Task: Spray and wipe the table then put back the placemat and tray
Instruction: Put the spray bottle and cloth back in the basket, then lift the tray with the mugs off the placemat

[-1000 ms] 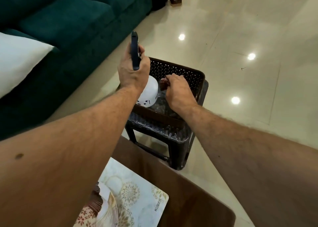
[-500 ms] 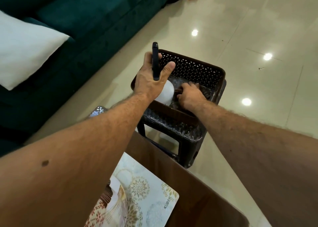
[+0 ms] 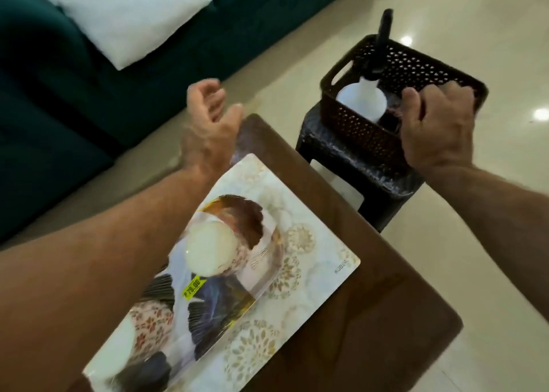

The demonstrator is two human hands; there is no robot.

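Head view. Your left hand [image 3: 208, 118] hangs above the far corner of the counter [image 3: 371, 317], fingers loosely curled and holding nothing; it is blurred, so finer detail cannot be told. Your right hand [image 3: 436, 127] sits at the near right of the basket [image 3: 356, 130], fingers bent down inside it. Whether they pinch the dark cloth [image 3: 392, 115] lying there cannot be told.

The basket stands on a stool [image 3: 350, 159] just beyond the counter's far corner. The spray bottle [image 3: 361, 101] stands upright inside the basket, at its left, trigger head above the rim, free of both hands. Judgement: the basket serves as the store for the cleaning items, placed within your reach.

The placemat [image 3: 312, 243] lies flat on the counter, skewed to its edges, its far corner near the counter's far corner. The tray [image 3: 225, 299] rests on the placemat, towards its left, partly under your left forearm, carrying a price sticker [image 3: 194, 287]; a pale round item [image 3: 212, 249] stands on it.

Judgement: mat and tray are already in place, so the task appears at its close.
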